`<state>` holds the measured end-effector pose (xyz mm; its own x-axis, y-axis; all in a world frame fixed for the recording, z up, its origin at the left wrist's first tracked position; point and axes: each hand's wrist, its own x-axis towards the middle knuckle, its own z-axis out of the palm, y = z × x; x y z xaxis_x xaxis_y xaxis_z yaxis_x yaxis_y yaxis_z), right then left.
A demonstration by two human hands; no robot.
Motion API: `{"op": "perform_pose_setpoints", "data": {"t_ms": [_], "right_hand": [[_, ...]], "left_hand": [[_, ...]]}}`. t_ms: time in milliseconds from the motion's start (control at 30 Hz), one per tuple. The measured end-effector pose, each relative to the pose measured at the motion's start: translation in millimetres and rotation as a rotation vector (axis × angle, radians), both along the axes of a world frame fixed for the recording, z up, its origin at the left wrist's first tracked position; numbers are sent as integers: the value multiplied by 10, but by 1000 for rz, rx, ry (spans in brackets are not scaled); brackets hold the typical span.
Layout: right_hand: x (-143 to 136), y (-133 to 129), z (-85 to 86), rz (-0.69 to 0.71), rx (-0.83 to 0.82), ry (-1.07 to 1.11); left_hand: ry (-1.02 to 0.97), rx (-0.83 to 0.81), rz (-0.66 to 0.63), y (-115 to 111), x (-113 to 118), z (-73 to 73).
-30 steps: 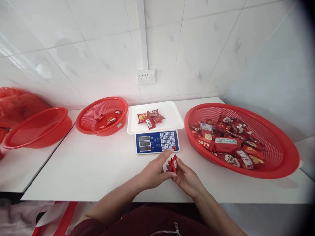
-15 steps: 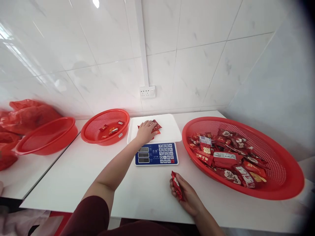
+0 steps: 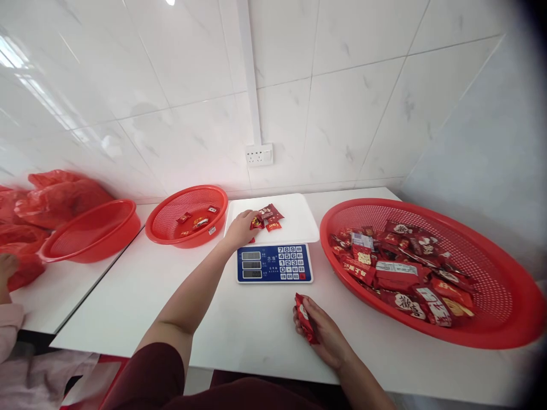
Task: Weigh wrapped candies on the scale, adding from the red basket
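Note:
My left hand (image 3: 241, 231) is at the left part of the scale's white pan (image 3: 297, 219), fingers curled, with a red edge of a small packet showing under it. A red-and-yellow wrapped packet (image 3: 257, 222) touches its fingertips. Beside them on the pan lie a dark red snack packet (image 3: 270, 213) and a smaller bright red packet (image 3: 274, 226). Below the pan is the scale's blue keypad panel (image 3: 274, 263). Near the table's front, my right hand (image 3: 327, 336) is closed around a red snack packet (image 3: 306, 322) with a white mark.
A large red basket (image 3: 508, 285) of mixed snack packets stands to the right. Left of the scale is a red basket (image 3: 164, 225) holding several packets, then another red basket (image 3: 89, 236) and red plastic bags (image 3: 64, 199). Another person's hand (image 3: 7, 266) shows at the far left.
My left hand has slid left across the pan, a red packet edge moving with it, uncovering packets on the right. My right hand keeps its packet. The other person's arm has come into view.

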<state>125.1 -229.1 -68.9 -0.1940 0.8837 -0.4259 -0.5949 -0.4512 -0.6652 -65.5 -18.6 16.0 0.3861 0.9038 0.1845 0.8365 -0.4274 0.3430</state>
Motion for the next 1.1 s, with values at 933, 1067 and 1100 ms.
{"op": "perform_pose_setpoints", "data": {"t_ms": [933, 1067, 1100], "right_hand": [[-24, 17, 33, -10, -1, -66], [-59, 20, -13, -71, -13, -60], [-67, 20, -32, -89, -10, -67]], "left_hand": [[-256, -182, 244, -92, -290, 67], [-678, -259, 188, -242, -212, 127], [-822, -327, 148, -302, -201, 137]]}}
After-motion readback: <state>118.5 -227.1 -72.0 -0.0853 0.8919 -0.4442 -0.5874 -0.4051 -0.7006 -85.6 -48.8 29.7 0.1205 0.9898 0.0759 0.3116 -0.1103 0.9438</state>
